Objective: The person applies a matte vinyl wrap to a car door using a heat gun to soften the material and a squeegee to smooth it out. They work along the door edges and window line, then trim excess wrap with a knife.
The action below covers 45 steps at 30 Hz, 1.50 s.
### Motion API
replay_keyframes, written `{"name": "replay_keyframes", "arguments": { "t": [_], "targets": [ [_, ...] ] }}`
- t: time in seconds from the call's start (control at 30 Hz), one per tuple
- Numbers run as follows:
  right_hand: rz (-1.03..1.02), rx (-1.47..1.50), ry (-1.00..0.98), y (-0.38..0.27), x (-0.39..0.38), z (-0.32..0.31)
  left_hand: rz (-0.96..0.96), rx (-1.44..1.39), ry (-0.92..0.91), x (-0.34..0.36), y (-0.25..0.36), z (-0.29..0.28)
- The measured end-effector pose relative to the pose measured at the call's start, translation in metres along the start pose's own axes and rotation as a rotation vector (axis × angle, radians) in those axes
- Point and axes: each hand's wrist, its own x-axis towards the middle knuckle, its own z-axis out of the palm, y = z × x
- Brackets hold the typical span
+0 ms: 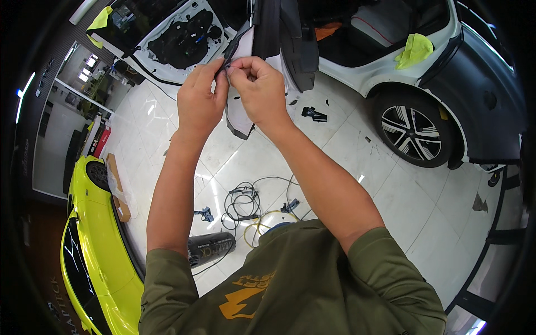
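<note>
— Pinching the film edge (237, 53), are both hands closed on it?

— Yes. The left hand (200, 100) and right hand (259, 92) meet at the top of the dark door trim (279, 33), fingers (220, 70) shut on the thin grey-white film where it hangs off the open white car door (178, 39).

— How should it be handled well?

— I'd judge slow, even tension: keep the grips close together and pull along the edge so the film doesn't crease or tear.

— Anything underfoot?

— Coiled cables (245, 204) and a black roll (209, 248) lie on the tiled floor (391, 195), well below the hands.
</note>
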Motion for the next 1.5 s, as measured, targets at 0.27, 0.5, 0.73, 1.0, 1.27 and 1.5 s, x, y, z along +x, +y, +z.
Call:
{"name": "replay_keyframes", "arguments": {
  "t": [0.27,0.5,0.73,1.0,1.27,1.5],
  "targets": [
    [0.097,-0.062,-0.074,0.011,-0.018,-0.036,0.159,0.119,0.146,-0.001,-0.007,0.018],
    [0.370,-0.215,-0.098,0.063,-0.073,-0.079,0.225,0.167,0.143,0.001,-0.012,0.018],
    [0.416,-0.307,-0.207,0.094,-0.111,-0.085,0.199,0.098,0.076,-0.002,-0.020,0.015],
    [0.521,-0.562,-0.153,0.139,-0.170,-0.199,0.071,0.054,0.033,-0.015,-0.017,0.026],
    [0.811,-0.893,0.185,0.123,-0.197,-0.348,-0.079,0.069,0.115,-0.018,-0.004,0.028],
    [1.036,-0.946,-0.305,0.159,-0.177,-0.392,-0.369,0.056,0.084,-0.037,-0.005,0.023]
  ]
}}
